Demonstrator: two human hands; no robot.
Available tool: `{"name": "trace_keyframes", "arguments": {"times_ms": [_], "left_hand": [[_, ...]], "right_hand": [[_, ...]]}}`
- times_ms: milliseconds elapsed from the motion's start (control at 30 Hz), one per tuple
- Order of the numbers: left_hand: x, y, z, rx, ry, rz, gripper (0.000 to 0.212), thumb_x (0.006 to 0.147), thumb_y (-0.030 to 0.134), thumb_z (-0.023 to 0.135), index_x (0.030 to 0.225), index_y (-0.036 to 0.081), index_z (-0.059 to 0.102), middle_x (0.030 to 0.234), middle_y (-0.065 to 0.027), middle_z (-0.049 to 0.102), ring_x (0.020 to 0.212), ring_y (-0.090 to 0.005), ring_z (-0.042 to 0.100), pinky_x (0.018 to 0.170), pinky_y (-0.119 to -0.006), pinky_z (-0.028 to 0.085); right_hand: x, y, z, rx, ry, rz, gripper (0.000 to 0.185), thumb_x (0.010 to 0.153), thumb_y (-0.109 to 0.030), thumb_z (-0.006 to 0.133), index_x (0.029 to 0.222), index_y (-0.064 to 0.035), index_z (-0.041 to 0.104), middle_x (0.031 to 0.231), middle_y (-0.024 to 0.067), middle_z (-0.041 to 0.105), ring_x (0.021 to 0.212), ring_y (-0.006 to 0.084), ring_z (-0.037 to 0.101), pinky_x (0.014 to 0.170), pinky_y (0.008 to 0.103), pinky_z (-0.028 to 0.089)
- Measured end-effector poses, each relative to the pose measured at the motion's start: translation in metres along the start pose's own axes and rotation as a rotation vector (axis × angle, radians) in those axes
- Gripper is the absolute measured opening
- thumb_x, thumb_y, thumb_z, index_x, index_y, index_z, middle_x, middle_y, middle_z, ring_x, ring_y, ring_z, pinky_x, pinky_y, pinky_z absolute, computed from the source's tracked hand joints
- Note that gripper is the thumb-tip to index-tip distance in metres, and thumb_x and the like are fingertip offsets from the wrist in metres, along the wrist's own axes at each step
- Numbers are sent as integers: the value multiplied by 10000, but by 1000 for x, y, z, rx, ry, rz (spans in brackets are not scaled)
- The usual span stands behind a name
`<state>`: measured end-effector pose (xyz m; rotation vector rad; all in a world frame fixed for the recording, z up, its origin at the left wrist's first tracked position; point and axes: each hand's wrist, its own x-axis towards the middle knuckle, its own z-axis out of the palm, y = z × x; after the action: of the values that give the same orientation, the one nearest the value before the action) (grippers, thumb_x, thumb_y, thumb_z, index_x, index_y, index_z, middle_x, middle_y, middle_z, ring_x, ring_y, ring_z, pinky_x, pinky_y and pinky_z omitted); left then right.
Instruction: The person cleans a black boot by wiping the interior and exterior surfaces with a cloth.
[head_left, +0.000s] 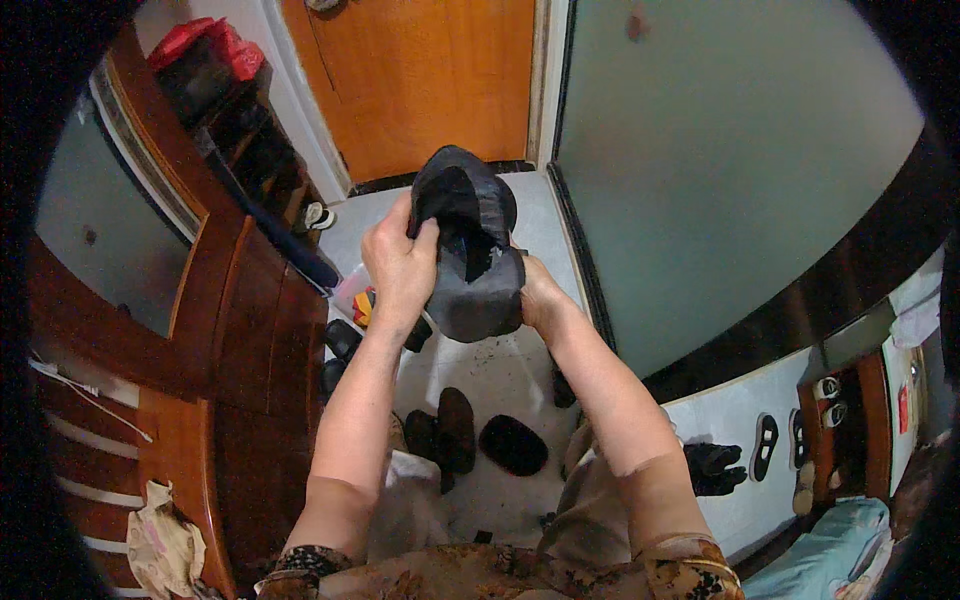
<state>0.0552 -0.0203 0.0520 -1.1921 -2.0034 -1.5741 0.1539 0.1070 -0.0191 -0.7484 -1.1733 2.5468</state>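
Note:
Both my hands hold a dark grey and black shoe or boot (480, 300) up in front of me, its opening facing me. My left hand (401, 259) grips the left side, the thumb over the rim of the opening. On the right side is my right hand (538, 289), with its fingers hidden behind the shoe. Below, on the floor, lie a pair of dark brown shoes or slippers (455, 429) and a black oval object (514, 445).
An orange wooden door (427, 82) stands ahead, a frosted glass panel (720, 165) at right. Dark wooden furniture (255, 337) and a shoe rack (247, 142) line the left. Black shoes (343, 339) lie beside a plastic box (351, 291). More footwear (764, 447) is at right.

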Motion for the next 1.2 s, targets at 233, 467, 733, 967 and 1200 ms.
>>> {"name": "trace_keyframes", "arguments": {"times_ms": [233,467,733,967,1200], "left_hand": [[-3,7,-5,99,31,83,224,785,61,598,1004,14,604,778,-236,619,734,-394,625,666,-422,477],[0,11,-4,177,10,106,212,781,62,599,989,26,610,761,-227,622,725,-393,626,658,-429,476],[1,8,-3,228,-42,34,227,771,70,596,994,28,611,760,-228,622,732,-402,619,656,-439,471],[-1,7,-4,168,-72,37,228,770,61,601,997,32,613,768,-228,622,736,-394,624,659,-433,474],[0,22,-4,133,-92,75,234,764,41,601,997,47,617,768,-216,628,746,-377,634,658,-416,480]], "right_hand": [[1,0,4,161,-122,-23,641,926,-540,460,1245,13,525,1070,117,644,904,220,624,801,334,509],[-3,1,4,90,-156,-138,648,962,-541,350,1234,21,519,1132,129,618,987,254,613,878,375,476],[-12,-4,9,72,-120,-18,559,989,-473,343,1240,-10,527,1142,112,612,1021,225,596,898,350,466],[5,9,-5,139,-343,-168,557,985,-481,348,1219,-14,541,1130,88,613,1004,202,599,890,334,475],[3,20,-16,-24,-455,-380,373,907,-282,546,1161,-11,573,1105,102,619,973,212,611,867,339,503]]}}
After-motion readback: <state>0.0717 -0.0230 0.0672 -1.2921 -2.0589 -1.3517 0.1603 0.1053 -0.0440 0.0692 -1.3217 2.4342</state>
